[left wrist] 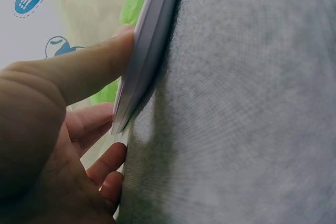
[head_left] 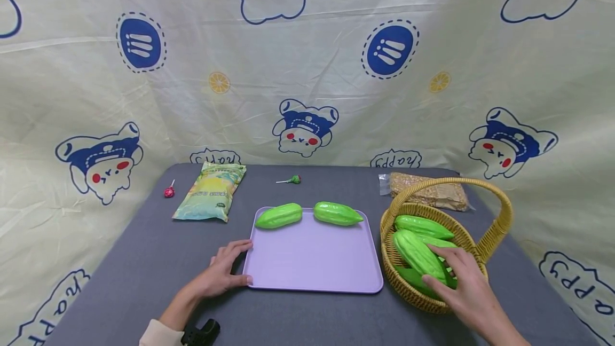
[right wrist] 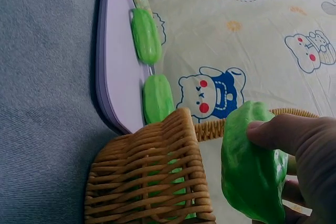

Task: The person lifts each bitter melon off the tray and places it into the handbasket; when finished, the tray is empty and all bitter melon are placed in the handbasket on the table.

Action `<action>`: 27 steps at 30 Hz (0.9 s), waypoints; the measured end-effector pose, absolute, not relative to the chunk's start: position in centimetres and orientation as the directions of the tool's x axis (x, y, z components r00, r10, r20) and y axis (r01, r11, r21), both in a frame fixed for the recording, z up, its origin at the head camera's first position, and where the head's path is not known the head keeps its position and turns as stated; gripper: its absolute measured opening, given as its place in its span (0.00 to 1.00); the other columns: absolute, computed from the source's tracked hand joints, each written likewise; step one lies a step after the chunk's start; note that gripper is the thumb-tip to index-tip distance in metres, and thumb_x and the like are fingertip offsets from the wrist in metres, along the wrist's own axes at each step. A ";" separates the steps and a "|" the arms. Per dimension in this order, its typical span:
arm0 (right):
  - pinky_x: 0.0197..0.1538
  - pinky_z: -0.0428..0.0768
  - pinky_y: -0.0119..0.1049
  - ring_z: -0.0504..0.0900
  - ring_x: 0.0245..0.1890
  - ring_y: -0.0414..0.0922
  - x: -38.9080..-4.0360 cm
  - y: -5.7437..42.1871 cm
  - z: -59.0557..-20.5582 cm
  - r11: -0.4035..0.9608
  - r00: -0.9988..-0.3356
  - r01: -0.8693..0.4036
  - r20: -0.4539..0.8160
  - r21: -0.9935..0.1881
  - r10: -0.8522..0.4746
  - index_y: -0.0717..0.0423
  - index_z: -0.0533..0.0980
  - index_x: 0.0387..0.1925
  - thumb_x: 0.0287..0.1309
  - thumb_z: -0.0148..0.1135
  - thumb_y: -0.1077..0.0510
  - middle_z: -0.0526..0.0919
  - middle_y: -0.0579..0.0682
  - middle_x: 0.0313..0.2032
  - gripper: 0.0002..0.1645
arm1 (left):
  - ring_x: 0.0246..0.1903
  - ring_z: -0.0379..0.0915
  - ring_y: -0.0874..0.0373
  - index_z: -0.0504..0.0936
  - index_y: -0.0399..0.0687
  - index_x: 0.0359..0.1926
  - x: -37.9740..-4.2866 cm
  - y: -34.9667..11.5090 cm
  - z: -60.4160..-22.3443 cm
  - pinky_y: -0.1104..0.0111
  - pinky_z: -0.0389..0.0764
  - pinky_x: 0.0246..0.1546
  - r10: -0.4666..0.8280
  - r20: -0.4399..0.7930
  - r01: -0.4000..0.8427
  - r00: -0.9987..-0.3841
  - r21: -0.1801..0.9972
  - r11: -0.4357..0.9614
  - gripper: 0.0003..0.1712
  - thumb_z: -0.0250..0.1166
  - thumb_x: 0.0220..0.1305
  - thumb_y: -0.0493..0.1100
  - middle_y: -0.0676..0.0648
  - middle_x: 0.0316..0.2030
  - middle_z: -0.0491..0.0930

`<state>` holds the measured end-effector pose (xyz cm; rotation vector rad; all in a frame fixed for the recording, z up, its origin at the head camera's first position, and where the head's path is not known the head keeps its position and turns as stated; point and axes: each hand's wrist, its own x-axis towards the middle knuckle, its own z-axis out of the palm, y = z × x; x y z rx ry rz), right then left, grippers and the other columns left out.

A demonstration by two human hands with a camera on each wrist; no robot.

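With thumb and fingers my right hand point(head_left: 463, 279) grips a green ridged gourd point(right wrist: 252, 166) at the wicker basket point(head_left: 418, 300). Under and behind this gourd, more green gourds point(head_left: 423, 226) lie in the basket, partly hidden. My left hand point(head_left: 221, 271) rests at the left rim of a lilac tray point(head_left: 314, 260), its thumb and fingertips spread along the edge. In the left wrist view the thumb point(left wrist: 100, 61) presses on the rim. Two gourds lie along the tray's far side, one left point(head_left: 278, 216) and one right point(head_left: 338, 213).
A yellow-green snack bag point(head_left: 211, 192) lies behind the tray's left, beside a red lollipop point(head_left: 169, 191). One green lollipop point(head_left: 294, 179) lies at the back. Behind the basket's tall arched handle point(head_left: 502, 223) is a clear packet of tan bits point(head_left: 427, 191). A printed cloth hangs behind the table.
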<state>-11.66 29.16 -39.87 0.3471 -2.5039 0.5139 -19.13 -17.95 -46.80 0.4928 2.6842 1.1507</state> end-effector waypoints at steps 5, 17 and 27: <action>0.32 0.66 0.31 0.68 0.35 0.38 -12.2 29.2 -39.9 0.904 -0.847 -0.293 0.523 -0.311 -0.095 0.59 0.75 0.54 0.39 0.76 0.56 0.76 0.53 0.42 0.36 | 0.64 0.51 0.44 0.65 0.47 0.66 -19.2 -17.9 -46.9 0.49 0.53 0.54 0.367 -0.038 0.224 -0.930 0.732 0.643 0.43 0.70 0.52 0.53 0.45 0.68 0.58; 0.38 0.72 0.52 0.73 0.42 0.56 -14.3 29.0 -39.8 0.914 -0.906 -0.196 0.423 -0.356 -0.030 0.64 0.71 0.56 0.47 0.71 0.52 0.75 0.63 0.45 0.36 | 0.64 0.51 0.44 0.64 0.47 0.66 -19.3 -17.9 -47.0 0.51 0.53 0.53 0.375 -0.032 0.235 -0.927 0.728 0.643 0.43 0.70 0.52 0.54 0.45 0.68 0.58; 0.47 0.69 0.61 0.71 0.50 0.65 -16.5 28.4 -40.4 0.920 -0.949 -0.091 0.315 -0.381 0.037 0.67 0.69 0.58 0.52 0.67 0.48 0.72 0.70 0.52 0.37 | 0.64 0.51 0.44 0.64 0.47 0.67 -19.2 -18.0 -46.9 0.50 0.53 0.53 0.373 -0.040 0.228 -0.927 0.731 0.644 0.43 0.69 0.52 0.55 0.45 0.68 0.58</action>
